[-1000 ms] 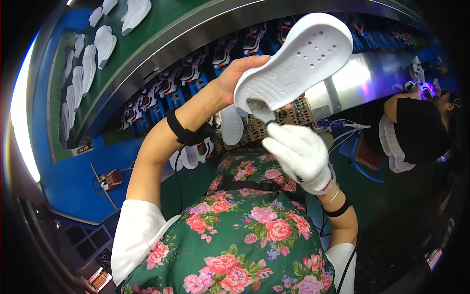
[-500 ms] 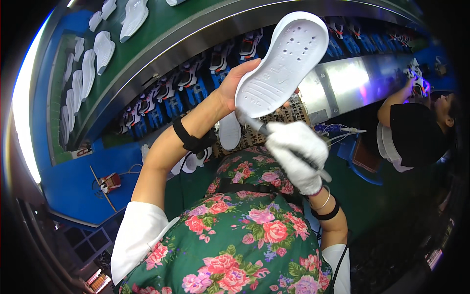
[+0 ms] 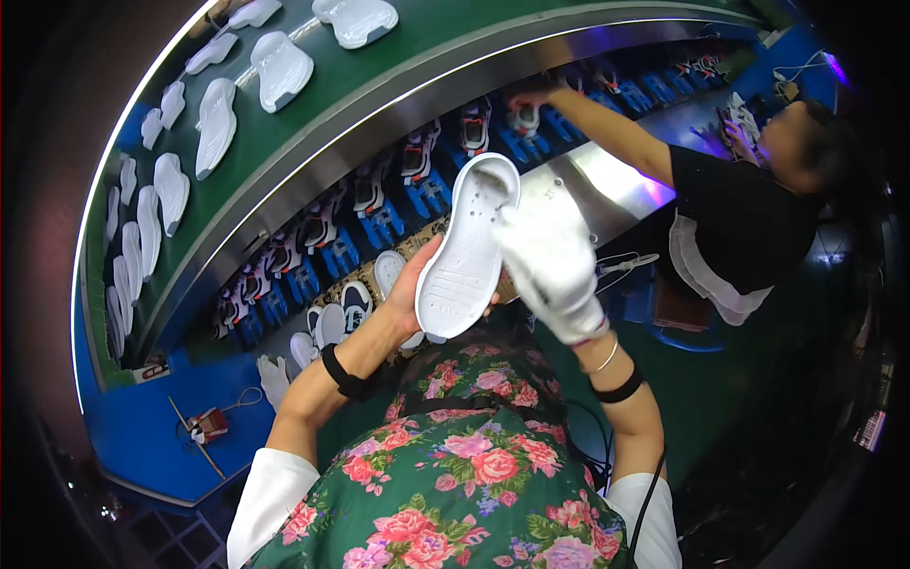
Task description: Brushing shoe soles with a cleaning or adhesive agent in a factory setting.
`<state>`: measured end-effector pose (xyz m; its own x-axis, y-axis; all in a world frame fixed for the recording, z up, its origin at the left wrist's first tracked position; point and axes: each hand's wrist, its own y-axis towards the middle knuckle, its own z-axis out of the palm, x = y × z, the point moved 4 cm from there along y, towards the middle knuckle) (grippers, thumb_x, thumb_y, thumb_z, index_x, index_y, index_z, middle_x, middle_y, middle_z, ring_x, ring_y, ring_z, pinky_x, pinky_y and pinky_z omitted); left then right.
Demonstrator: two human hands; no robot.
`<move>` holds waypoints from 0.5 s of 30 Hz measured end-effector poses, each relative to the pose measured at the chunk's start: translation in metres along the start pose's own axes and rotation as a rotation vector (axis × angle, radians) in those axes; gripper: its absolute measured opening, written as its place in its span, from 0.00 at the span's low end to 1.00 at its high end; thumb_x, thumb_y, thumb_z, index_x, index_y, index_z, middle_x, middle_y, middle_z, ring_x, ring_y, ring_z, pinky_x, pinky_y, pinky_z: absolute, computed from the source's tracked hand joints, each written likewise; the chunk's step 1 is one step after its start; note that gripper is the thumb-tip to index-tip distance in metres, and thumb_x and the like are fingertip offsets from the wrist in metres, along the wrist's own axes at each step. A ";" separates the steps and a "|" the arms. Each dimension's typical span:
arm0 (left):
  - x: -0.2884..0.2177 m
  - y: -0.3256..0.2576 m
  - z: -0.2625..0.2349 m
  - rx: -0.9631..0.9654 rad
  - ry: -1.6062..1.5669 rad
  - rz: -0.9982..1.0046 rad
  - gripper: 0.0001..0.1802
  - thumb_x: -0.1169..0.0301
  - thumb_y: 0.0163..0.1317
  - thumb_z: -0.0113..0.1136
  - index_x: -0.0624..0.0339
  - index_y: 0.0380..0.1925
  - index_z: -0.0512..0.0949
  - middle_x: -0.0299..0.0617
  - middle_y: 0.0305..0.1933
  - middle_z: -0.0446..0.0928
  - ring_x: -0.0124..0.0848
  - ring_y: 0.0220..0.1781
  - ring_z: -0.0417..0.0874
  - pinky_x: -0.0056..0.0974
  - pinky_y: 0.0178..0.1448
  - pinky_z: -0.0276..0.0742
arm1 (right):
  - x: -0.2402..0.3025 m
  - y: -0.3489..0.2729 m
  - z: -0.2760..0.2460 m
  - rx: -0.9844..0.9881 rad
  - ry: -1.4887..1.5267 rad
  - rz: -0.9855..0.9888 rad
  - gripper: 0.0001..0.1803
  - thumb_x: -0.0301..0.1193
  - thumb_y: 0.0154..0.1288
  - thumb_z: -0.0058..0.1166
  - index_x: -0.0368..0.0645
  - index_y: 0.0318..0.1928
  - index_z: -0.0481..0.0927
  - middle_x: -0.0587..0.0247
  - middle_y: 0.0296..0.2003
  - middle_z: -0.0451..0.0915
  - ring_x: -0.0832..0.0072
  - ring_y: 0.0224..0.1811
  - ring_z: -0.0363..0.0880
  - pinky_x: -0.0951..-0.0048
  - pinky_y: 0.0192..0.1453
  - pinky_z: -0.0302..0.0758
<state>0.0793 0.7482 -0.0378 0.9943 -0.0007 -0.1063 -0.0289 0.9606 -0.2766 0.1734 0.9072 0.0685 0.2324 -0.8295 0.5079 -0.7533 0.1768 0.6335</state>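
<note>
A white shoe sole (image 3: 463, 270) with small holes and ridges is held up in front of me, toe end away from me. My bare left hand (image 3: 408, 289) grips it from the left edge, with fingertips showing on its right side. Over the sole's upper right edge is my right hand (image 3: 550, 261), in a white glove and blurred by motion, its fingers closed. It holds a brush whose handle is hidden now; a dark blurred smudge of bristles (image 3: 491, 182) shows inside the toe end.
Above, a green conveyor belt (image 3: 379, 71) carries several white soles. Under its metal edge, shoes sit on blue holders (image 3: 384, 223). Shoes (image 3: 356, 303) and a white glove (image 3: 273, 379) lie left of me, by a blue table (image 3: 142, 431). A co-worker (image 3: 749, 199) reaches toward the shoes.
The sole has come lower and nearer, and tilts less. The brush has moved from its heel end to the toe end. The co-worker now reaches an arm toward the row of shoes.
</note>
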 end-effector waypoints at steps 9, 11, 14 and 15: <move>-0.048 0.020 0.046 0.119 0.195 0.215 0.56 0.31 0.60 0.59 0.57 0.77 0.54 0.66 0.74 0.60 0.64 0.62 0.77 0.63 0.60 0.81 | -0.009 -0.040 -0.049 -0.018 0.853 0.734 0.09 0.18 0.55 0.66 0.33 0.39 0.89 0.53 0.40 0.89 0.73 0.39 0.87 0.75 0.47 0.81; -0.060 0.028 0.080 0.203 0.437 0.311 0.63 0.31 0.54 0.66 0.58 0.78 0.51 0.66 0.73 0.60 0.57 0.58 0.79 0.55 0.57 0.83 | -0.017 -0.047 -0.068 -0.157 0.848 0.851 0.08 0.13 0.51 0.60 0.32 0.33 0.87 0.49 0.40 0.88 0.75 0.33 0.84 0.77 0.36 0.79; -0.096 0.062 0.114 0.391 0.531 0.365 0.66 0.27 0.51 0.64 0.60 0.78 0.50 0.67 0.73 0.58 0.56 0.57 0.78 0.51 0.53 0.84 | -0.036 -0.072 -0.064 -0.219 0.878 0.890 0.09 0.14 0.54 0.61 0.34 0.36 0.88 0.51 0.40 0.88 0.78 0.29 0.82 0.81 0.31 0.76; -0.114 0.077 0.126 0.446 0.504 0.390 0.65 0.27 0.53 0.63 0.61 0.78 0.50 0.70 0.74 0.56 0.57 0.58 0.77 0.52 0.55 0.84 | -0.038 -0.076 -0.060 -0.202 0.880 0.952 0.09 0.15 0.55 0.62 0.35 0.37 0.88 0.52 0.41 0.88 0.79 0.30 0.82 0.81 0.32 0.77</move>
<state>-0.0236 0.8577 0.0735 0.7510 0.3363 -0.5683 -0.2166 0.9384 0.2691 0.2591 0.9572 0.0363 0.0432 0.2713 0.9615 -0.7574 0.6365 -0.1456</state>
